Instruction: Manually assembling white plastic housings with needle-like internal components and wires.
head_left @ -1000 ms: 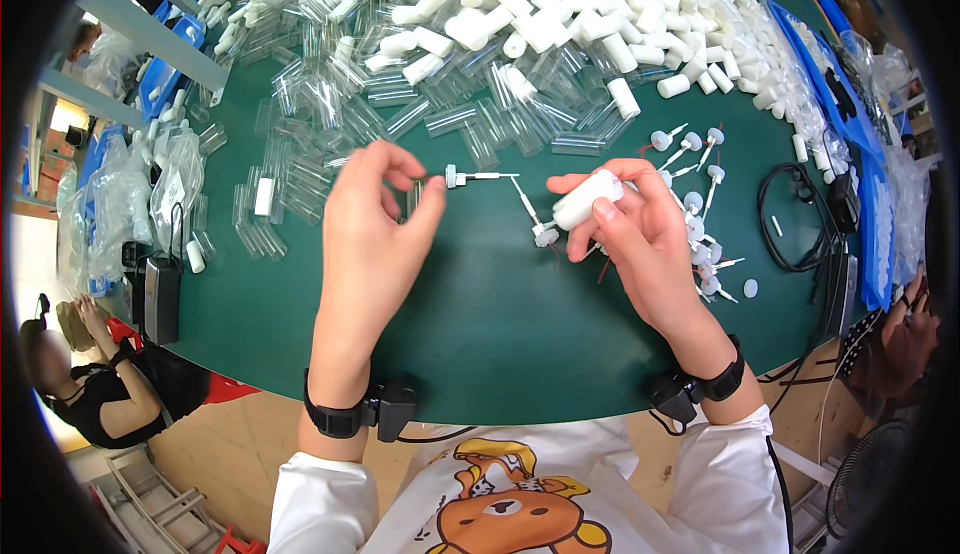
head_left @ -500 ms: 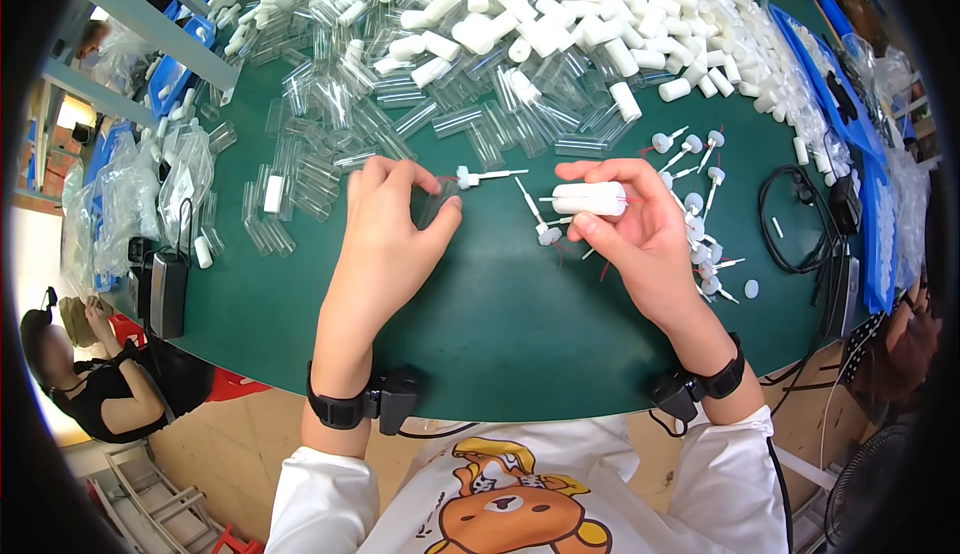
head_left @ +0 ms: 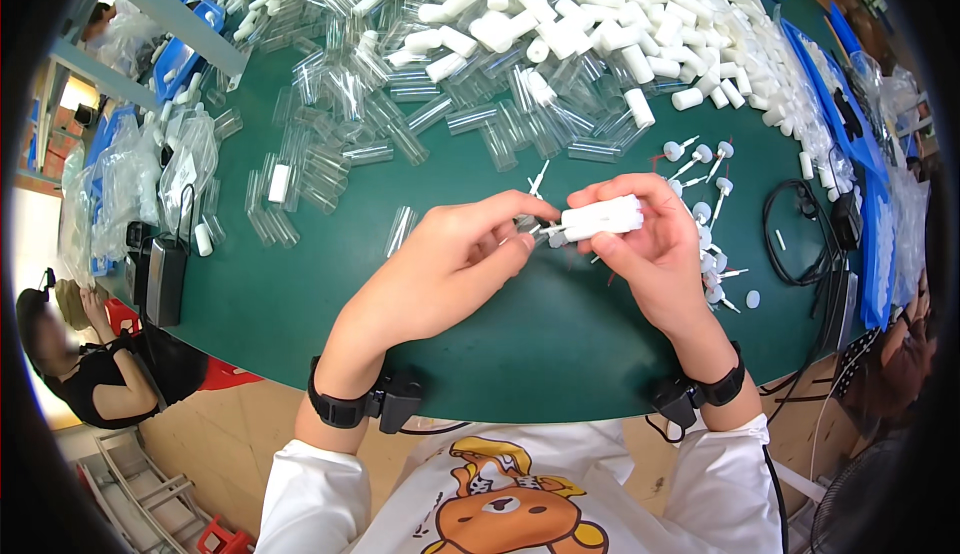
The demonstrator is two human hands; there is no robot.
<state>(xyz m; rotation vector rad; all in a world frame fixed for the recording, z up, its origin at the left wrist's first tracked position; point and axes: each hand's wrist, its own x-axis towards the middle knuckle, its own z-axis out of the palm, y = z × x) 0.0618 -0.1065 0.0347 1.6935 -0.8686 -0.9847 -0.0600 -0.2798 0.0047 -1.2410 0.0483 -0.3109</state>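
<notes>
White cylinders (head_left: 605,217), seemingly two side by side, are gripped in my right hand (head_left: 655,239), thumb below and fingers behind. My left hand (head_left: 465,259) is brought up to their left end, its index finger and thumb pinched round a white stemmed piece (head_left: 548,229) that points at the cylinders. The fingers partly hide that piece, and whether its stem has entered a cylinder cannot be made out. Just behind the fingertips, another thin white stem (head_left: 540,178) sticks up. A clear tube (head_left: 400,231) lies on the green table (head_left: 480,374) left of my left hand.
White cylinders (head_left: 560,24) and clear tubes (head_left: 400,104) are heaped along the far side. Several disc-ended stems (head_left: 705,239) with red threads lie right of my right hand. A black cable (head_left: 785,239) coils at the right; a black adapter (head_left: 167,279) stands left.
My left hand has moved right, from the stemmed piece near the tubes to the white cylinders. The clear tube by its fingers now lies on the table. My right hand has turned slightly.
</notes>
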